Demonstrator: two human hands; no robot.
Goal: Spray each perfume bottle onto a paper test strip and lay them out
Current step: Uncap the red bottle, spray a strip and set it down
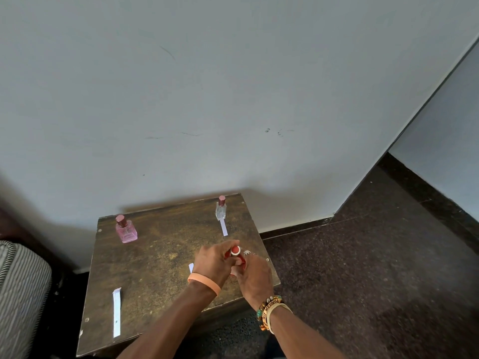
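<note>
**A:** What lies nearest?

**B:** On the worktop, toward 7 o'clock from its middle, a white paper strip lies flat. It runs lengthwise toward the far edge, well apart from both hands.

**A:** And the hands?

**B:** They meet at about 3 o'clock, near the right edge, on the red perfume bottle. The left hand, with an orange wristband, has its fingers curled round the bottle's upper part. The right hand, with beaded bracelets, grasps it lower down from the 5 o'clock side. Only the cap and a slice of red body show between them. I cannot tell if the bottle touches the worktop.

**A:** Any paper there?

**B:** The end of a second strip shows just beside the left hand, at its 9 o'clock. The rest is hidden.

**A:** Farther back?

**B:** A pink bottle stands upright and capped at 11 o'clock. A clear bottle stands upright and capped at 1 o'clock near the far edge. A third strip lies just in front of its base. Behind is the wall.
</note>
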